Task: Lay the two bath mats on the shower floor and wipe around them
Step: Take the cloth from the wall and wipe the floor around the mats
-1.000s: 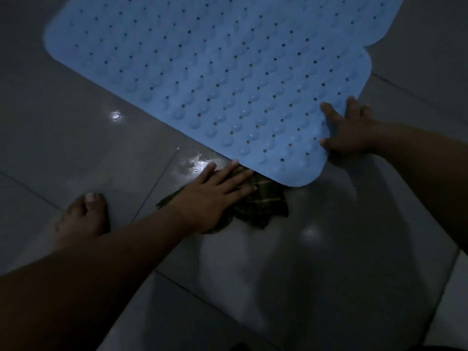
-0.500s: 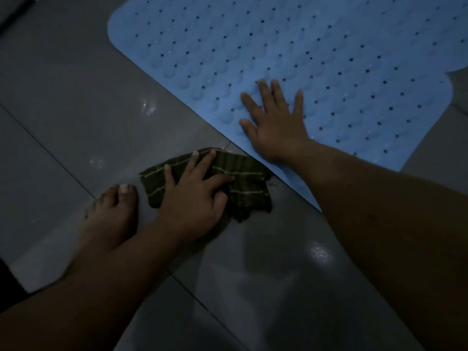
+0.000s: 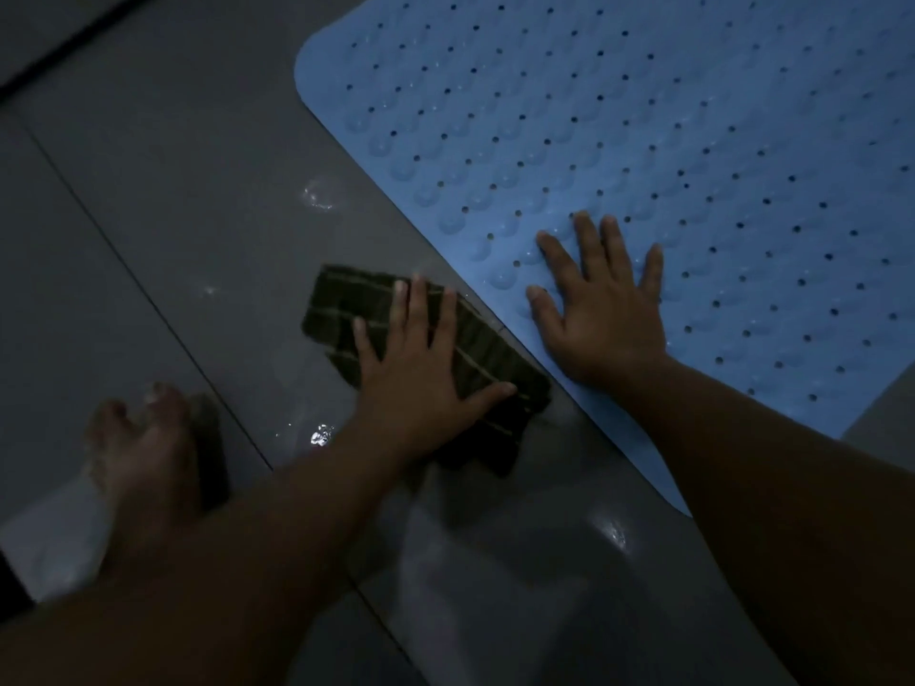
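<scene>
The grey tiled floor fills the view, wet and glinting in spots. A blue bath mat, dotted with holes and bumps, lies flat from about 12 to 3 o'clock; no writing can be read on it. The right hand presses on its near edge with fingers spread. At centre, the left hand lies flat on a dark striped cloth just beside the mat. A bare foot stands at 8 o'clock.
</scene>
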